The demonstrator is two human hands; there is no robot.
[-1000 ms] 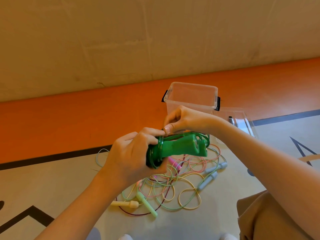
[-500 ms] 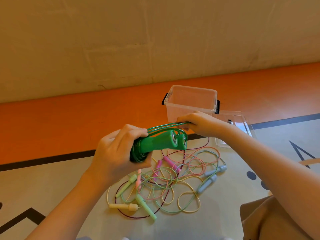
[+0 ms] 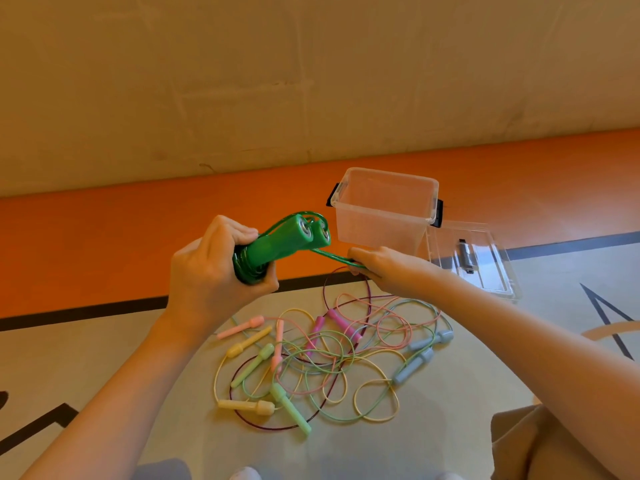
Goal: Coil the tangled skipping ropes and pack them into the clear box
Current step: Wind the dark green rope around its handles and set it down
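Left hand (image 3: 211, 271) gripped green skipping rope (image 3: 277, 245), both handles plus wound coils in fist. Right hand (image 3: 384, 268) pinched loose green strands just beside it, pulled taut. Hands apart, close-ish. Clear box (image 3: 382, 211) sat open right behind right hand, lid (image 3: 474, 258) beside it. Tangled pastel ropes (image 3: 322, 358) lay on floor below both hands.

The left hand (image 3: 211, 271) grips the green rope (image 3: 277, 247) — two handles side by side, cord wound round their near end. The right hand (image 3: 377, 265) pinches a taut strand just in front of the clear box (image 3: 384, 206). Its lid (image 3: 474, 258) lies beside it — pastel ropes (image 3: 322, 358) tangle on the floor (image 3: 104, 341) below.
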